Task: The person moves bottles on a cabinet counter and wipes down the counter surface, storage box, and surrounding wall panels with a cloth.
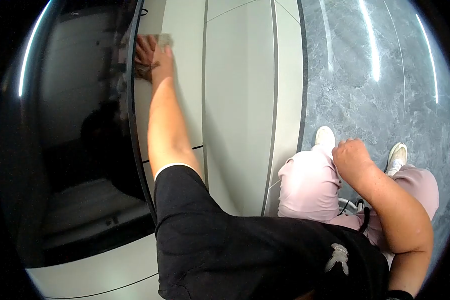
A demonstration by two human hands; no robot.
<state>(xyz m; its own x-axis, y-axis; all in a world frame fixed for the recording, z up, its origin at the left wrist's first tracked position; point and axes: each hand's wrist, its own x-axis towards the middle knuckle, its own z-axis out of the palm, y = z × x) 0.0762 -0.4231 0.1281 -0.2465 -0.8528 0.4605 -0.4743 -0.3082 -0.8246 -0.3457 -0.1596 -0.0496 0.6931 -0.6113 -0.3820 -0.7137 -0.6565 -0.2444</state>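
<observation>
My left hand (157,57) reaches far out along the pale top surface of a low cabinet (182,45), close to the lower edge of a large black screen (85,100). Under and around its fingers is a greyish-brown cloth (165,39), pressed against the cabinet top; hand and cloth are slightly blurred. My right hand (354,156) is curled into a loose fist beside my knee, above the floor. Nothing shows in it, though its underside is hidden.
The cabinet's grey front (240,100) runs along my left side, down to a grey marbled floor (355,95). My legs in pink trousers (307,182) and white shoes (325,137) are to its right. A white curved object (349,204) shows partly between my legs.
</observation>
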